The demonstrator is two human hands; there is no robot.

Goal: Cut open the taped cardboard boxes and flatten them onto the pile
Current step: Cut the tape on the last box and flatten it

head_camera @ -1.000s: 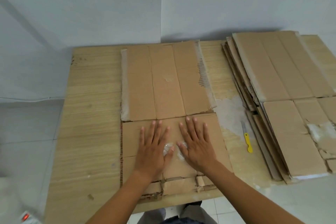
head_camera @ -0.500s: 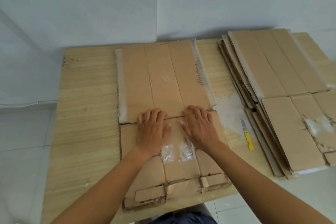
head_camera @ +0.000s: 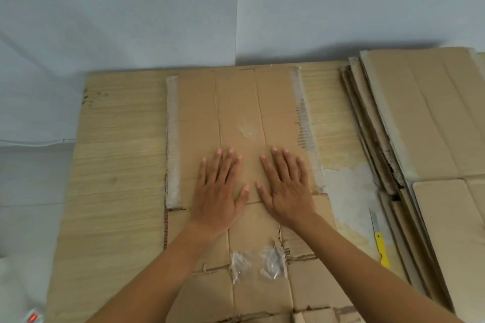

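Observation:
A flattened brown cardboard box (head_camera: 236,107) lies spread on the wooden table (head_camera: 115,178), with strips of clear tape along its left and right edges. My left hand (head_camera: 219,189) and my right hand (head_camera: 284,186) lie side by side with flat, spread fingers, pressing down on the middle of the cardboard across the seam between the far and near panels. Crumpled clear tape (head_camera: 258,262) sticks to the near panel between my forearms. A pile of flattened boxes (head_camera: 425,123) sits at the right of the table.
A yellow-handled utility knife (head_camera: 379,240) lies on the table between the flat box and the pile, blade pointing away. White walls meet in a corner behind the table. A small device with a red light (head_camera: 32,317) shows at the bottom left.
Both hands have slid away from me along the cardboard, from the taped near panel up to the middle seam, staying flat. The view has shifted forward with them.

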